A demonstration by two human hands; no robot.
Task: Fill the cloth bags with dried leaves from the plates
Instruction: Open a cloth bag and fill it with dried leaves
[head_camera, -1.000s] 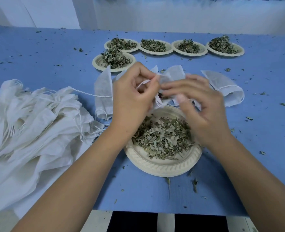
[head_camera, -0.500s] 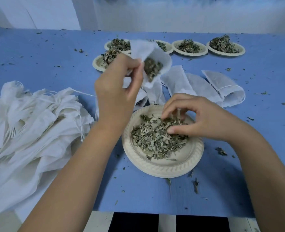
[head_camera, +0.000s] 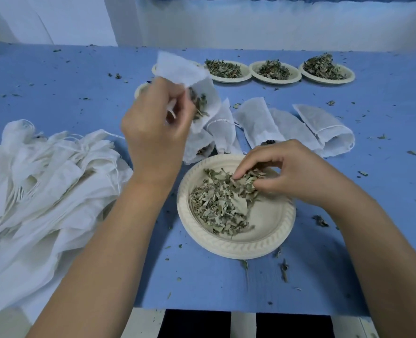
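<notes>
My left hand pinches a small white cloth bag by its mouth, raised above the table, with dried leaves showing inside it. A cream paper plate of dried leaves lies in front of me. My right hand reaches into the plate's far side, its curled fingertips gathering a pinch of leaves. Several filled white bags lie beyond the plate.
A heap of empty white cloth bags covers the table's left side. Three plates of leaves stand in a row at the back, and another is partly hidden behind my left hand. Leaf crumbs litter the blue table.
My left hand has lifted the bag up off the plate area and holds it open. My right hand has come away from the bag and gone down into the plate's leaves.
</notes>
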